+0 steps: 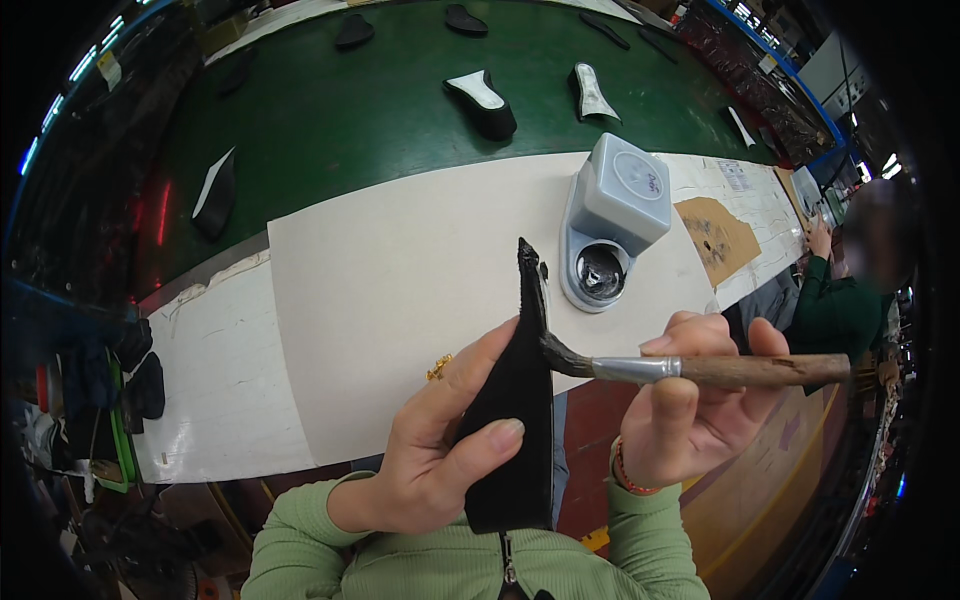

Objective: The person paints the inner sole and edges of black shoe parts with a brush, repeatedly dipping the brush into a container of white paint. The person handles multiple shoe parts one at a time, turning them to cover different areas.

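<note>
Head view: a person in a green zip top sits at a white-covered bench. The left hand [440,440] is clamped on a black pointed leather piece [515,420], thumb across its face, held upright before the chest. The right hand [690,405] pinches a wooden-handled brush [700,370], its dark bristles touching the piece's right edge about halfway up. The work looks mid-way: that edge seems partly coated, though which stretch remains bare cannot be told.

Counted: one brush, one piece in hand, one grey glue pot [612,225] with an open round well just beyond on the bench. On the green conveyor belt [330,120] behind, roughly nine similar black pieces lie spread apart, some showing white faces. A second person in green [840,300] sits at far right
</note>
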Demonstrator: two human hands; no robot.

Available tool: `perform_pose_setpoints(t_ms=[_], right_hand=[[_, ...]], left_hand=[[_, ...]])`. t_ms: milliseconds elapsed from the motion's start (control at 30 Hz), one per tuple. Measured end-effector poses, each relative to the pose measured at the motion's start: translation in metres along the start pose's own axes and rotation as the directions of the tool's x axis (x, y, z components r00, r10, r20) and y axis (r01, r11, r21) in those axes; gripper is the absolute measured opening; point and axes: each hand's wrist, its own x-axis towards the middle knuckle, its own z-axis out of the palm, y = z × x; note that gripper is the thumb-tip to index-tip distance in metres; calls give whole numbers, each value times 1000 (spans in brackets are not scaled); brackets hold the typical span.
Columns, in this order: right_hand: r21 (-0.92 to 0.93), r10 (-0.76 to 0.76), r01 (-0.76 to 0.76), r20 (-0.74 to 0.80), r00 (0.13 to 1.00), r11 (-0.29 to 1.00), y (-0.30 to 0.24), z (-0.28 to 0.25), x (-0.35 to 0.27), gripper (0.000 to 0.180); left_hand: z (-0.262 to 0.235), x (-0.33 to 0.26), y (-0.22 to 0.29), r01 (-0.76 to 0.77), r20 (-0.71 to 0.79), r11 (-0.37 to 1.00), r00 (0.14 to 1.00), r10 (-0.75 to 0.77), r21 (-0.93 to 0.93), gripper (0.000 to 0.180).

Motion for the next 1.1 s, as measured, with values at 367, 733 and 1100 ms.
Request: perform_pose_setpoints(t_ms=[367,733,1100], right_hand=[[56,97,-95,-42,994,994,-6,5,-1,68],[114,161,-153,-61,985,982,-11,6,-4,68],[123,168,-161,-52,984,979,-14,6,-8,67]], left_hand=[[-1,0,0,-45,-23,997,999,47,67,56],[1,-1,2,-32,-78,998,996,35,47,56],[2,1,3,-72,-96,996,992,77,55,56]])
